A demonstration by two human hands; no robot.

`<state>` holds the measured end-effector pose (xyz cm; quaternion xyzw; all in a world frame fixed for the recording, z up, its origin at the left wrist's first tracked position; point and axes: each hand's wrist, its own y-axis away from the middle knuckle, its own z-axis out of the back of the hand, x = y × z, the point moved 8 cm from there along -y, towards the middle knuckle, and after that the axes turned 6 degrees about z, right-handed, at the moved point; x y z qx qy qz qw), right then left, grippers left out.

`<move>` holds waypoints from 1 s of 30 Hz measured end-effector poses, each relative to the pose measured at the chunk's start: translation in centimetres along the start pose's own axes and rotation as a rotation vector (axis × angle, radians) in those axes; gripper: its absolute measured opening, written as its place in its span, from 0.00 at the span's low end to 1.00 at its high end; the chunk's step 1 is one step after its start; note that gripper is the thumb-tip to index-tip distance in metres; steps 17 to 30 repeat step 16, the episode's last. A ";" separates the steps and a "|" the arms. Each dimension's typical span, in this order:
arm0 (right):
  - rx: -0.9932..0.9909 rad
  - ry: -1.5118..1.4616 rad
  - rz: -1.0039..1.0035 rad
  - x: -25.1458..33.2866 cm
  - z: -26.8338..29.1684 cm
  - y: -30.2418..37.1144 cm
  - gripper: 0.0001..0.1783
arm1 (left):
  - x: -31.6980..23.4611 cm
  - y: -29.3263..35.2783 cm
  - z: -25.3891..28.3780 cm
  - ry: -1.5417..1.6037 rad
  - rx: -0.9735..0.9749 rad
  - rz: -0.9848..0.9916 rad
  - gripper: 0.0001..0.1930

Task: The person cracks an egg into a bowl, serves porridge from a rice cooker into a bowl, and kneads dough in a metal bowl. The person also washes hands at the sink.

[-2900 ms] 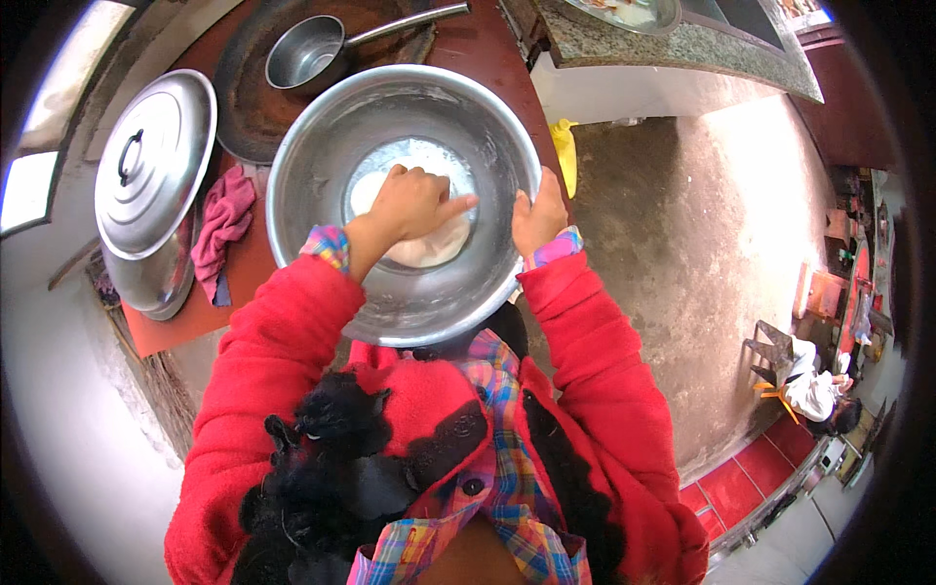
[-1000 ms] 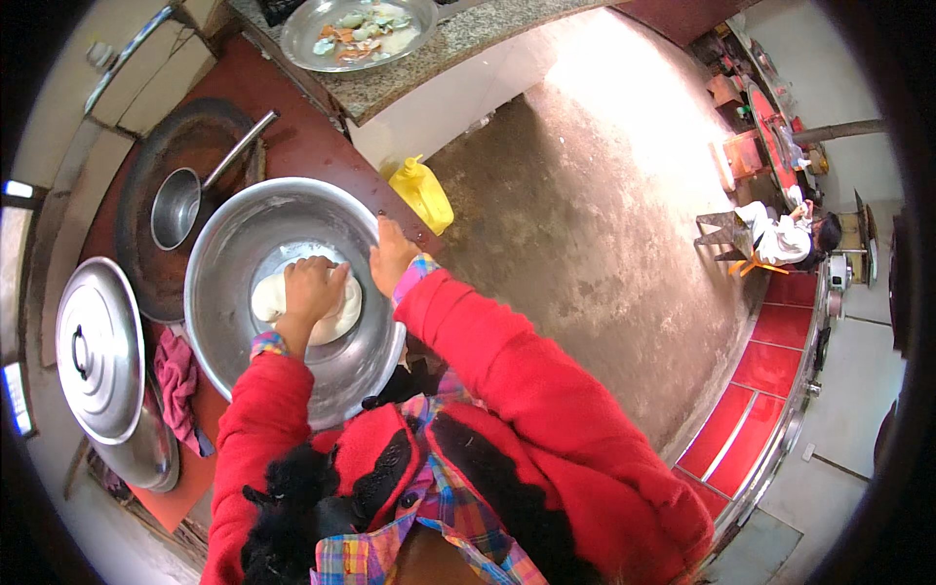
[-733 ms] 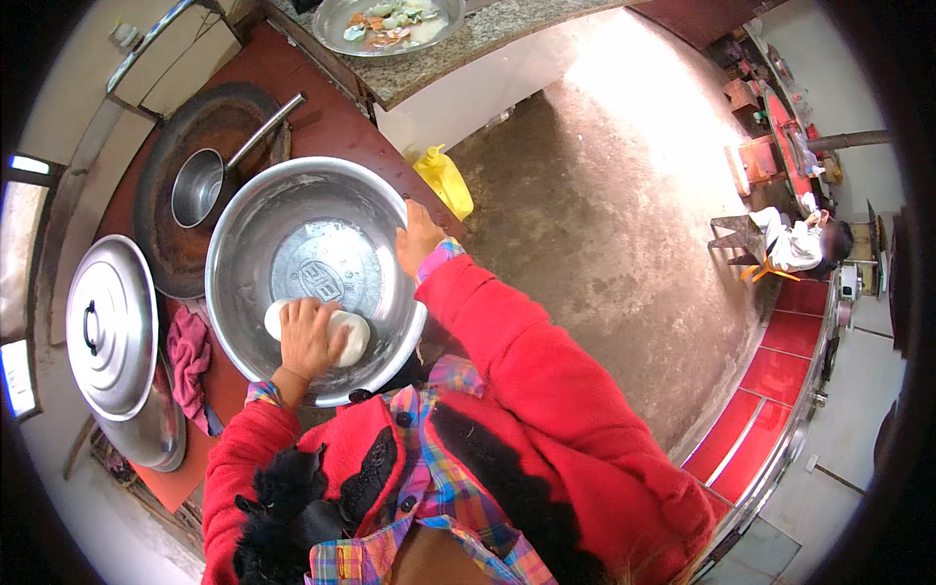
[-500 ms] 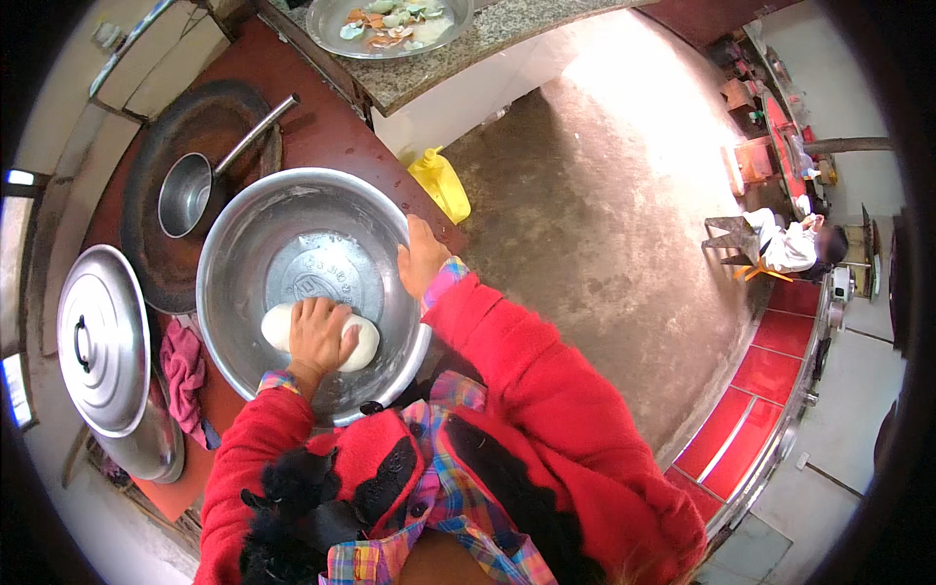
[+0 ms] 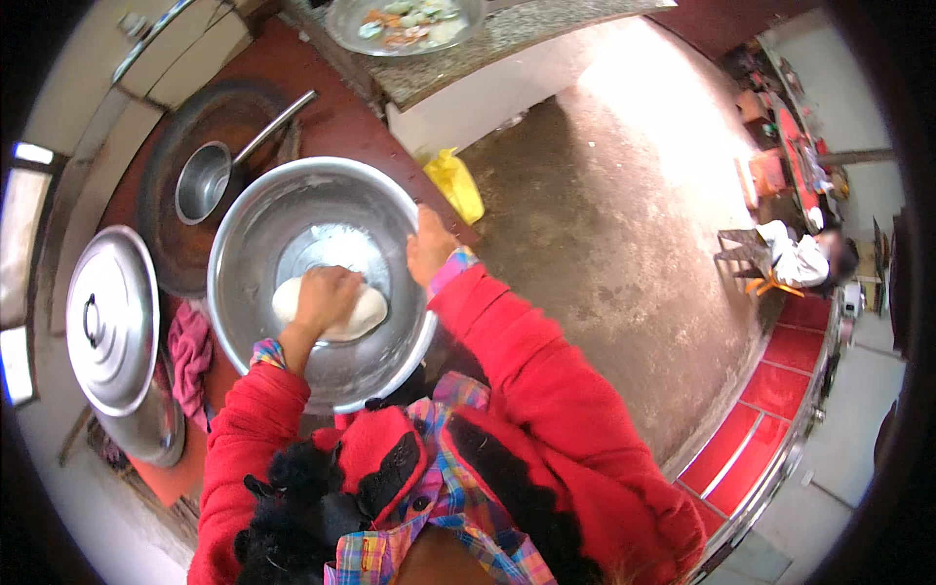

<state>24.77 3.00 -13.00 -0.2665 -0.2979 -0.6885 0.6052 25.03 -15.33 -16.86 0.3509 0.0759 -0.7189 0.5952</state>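
Observation:
A wide metal basin [image 5: 249,219] stands in front of me on the red surface, and an oblong lump of white dough [image 5: 367,314] lies on its floor. Pressed down on top of the dough is my left hand [image 5: 329,297], its fingers curled over the far side and slightly blurred. My right hand [image 5: 430,248] grips the basin's right rim, thumb toward the inside and the other fingers largely hidden. Part of the dough is covered by my left hand.
Beyond the basin, a long-handled metal dipper [image 5: 204,182] rests on a large dark round pan [image 5: 161,229]. Left are a domed metal lid [image 5: 115,336] and a maroon cloth [image 5: 190,356]. A yellow jug [image 5: 454,185] is at right. A person [image 5: 799,258] sits far right.
My left hand has shifted on the dough, its fingers now curled where they were spread on top before. My right hand stays on the rim. The whole view has shifted slightly.

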 end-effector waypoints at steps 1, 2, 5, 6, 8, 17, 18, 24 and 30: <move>-0.068 -0.012 0.096 -0.2 -0.4 -0.2 0.25 | -1.5 2.0 0.0 -0.130 -0.138 -0.163 0.13; -0.093 -0.023 0.106 -0.9 -0.8 -0.3 0.25 | -3.0 3.8 -0.5 -0.171 -0.219 -0.275 0.14; -0.039 -0.058 0.078 -0.8 -0.5 -0.1 0.25 | -5.8 5.0 -0.9 -0.312 -0.310 -0.339 0.14; -0.048 -0.047 0.113 -0.8 -0.5 0.2 0.25 | -5.8 4.4 -1.3 -0.331 -0.302 -0.306 0.14; -0.047 -0.040 0.148 -0.7 -0.6 0.4 0.25 | -5.6 2.8 -1.8 -0.369 -0.281 -0.247 0.13; -0.038 -0.109 0.167 -1.0 -0.6 -0.1 0.26 | -5.6 -3.7 -2.6 -0.379 -0.187 -0.146 0.12; -0.038 -0.109 0.167 -1.0 -0.6 -0.1 0.26 | -5.6 -3.7 -2.6 -0.379 -0.187 -0.146 0.12; -0.038 -0.109 0.167 -1.0 -0.6 -0.1 0.26 | -5.6 -3.7 -2.6 -0.379 -0.187 -0.146 0.12; -0.038 -0.109 0.167 -1.0 -0.6 -0.1 0.26 | -5.6 -3.7 -2.6 -0.379 -0.187 -0.146 0.12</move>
